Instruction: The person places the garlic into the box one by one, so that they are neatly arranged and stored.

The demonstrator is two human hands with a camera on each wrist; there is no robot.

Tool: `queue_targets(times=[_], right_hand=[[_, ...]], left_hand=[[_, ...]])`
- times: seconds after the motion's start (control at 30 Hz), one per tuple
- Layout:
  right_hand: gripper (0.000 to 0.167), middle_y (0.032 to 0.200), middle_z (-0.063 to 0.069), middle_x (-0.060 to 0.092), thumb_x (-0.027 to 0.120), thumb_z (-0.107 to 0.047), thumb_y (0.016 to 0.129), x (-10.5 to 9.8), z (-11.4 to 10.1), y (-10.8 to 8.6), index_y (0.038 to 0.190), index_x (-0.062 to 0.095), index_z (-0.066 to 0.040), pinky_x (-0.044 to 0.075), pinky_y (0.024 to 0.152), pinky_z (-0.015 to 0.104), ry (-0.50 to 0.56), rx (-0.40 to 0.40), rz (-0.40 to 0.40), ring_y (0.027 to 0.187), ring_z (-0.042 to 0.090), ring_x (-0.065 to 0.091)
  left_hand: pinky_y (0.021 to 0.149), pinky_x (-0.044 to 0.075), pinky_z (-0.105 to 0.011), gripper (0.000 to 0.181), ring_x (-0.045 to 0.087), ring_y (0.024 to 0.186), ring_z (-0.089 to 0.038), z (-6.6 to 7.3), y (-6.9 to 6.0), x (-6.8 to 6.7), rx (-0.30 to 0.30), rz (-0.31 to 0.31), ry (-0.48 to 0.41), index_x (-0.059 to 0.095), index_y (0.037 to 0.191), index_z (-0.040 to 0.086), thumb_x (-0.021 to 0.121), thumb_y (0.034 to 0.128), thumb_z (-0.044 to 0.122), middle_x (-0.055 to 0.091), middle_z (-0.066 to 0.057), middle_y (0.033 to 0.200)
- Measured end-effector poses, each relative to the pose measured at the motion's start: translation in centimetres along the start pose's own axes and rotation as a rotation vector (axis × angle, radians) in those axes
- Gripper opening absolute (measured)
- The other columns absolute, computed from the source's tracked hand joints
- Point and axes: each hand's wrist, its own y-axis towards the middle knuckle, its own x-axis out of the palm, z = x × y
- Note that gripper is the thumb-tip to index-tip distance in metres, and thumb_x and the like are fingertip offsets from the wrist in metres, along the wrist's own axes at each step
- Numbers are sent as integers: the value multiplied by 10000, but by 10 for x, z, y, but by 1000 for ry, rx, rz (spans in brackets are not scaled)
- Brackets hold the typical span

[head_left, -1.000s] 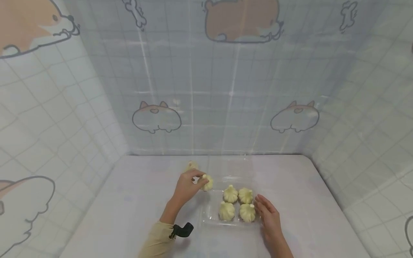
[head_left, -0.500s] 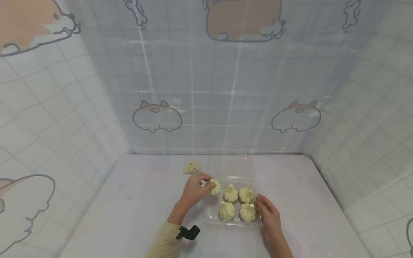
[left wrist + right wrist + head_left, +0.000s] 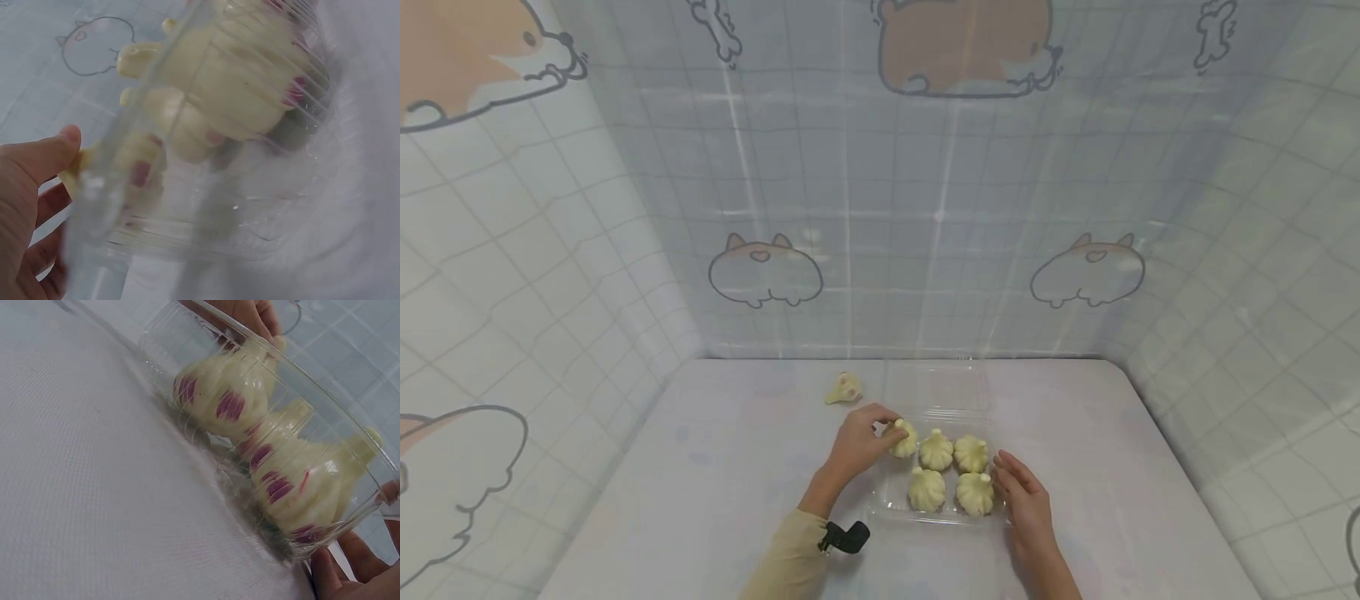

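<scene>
My left hand [image 3: 859, 439] pinches a pale garlic bulb [image 3: 904, 439] by its stem, at the back left of a clear plastic box [image 3: 895, 500]. In the left wrist view, this garlic bulb [image 3: 140, 175] shows through the box wall, inside it. Several other garlic bulbs [image 3: 928, 490] stand in the box with stems up; purple patches mark them in the right wrist view. Beside the box's right wall my right hand [image 3: 1026, 504] rests with extended fingers [image 3: 359, 556] against the plastic. Another garlic bulb [image 3: 846, 388] lies on its side behind my left hand.
The box's clear lid [image 3: 934, 386] lies folded back on the white table [image 3: 715, 500]. Walls with printed cartoon dogs close in the back [image 3: 925, 317] and both sides.
My left hand has carried the garlic bulb to the right and slightly toward me, from over the box's left edge into its back left part. The right hand has stayed in place.
</scene>
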Motion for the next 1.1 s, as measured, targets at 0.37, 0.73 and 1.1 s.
queue_targets(times=[0.37,0.73,1.1], right_hand=[[433,1433,166,464,518,-112,1000,0,-2,-3,1417,447,-15,460,930,230,20,-8,-16,1101,40,580],[448,1410,137,492,557,-114,976,3,-2,-3,1403,461,-14,463,920,223,30,9,1,1055,24,590],[445,1431,136,477,539,-153,997,3,-4,-3,1417,456,-31,458,913,204,-10,-4,-9,1098,52,582]], left_hand=[[740,510,-311,232,627,896,-83,-3,1,6,-12,-28,15,752,971,160,779,826,340,688,91,948],[816,505,-350,258,630,926,-133,-8,-1,9,-4,-42,79,747,964,153,776,821,365,695,67,957],[820,499,-364,276,618,945,-147,-12,1,10,-23,-61,98,743,967,162,752,836,405,700,61,984]])
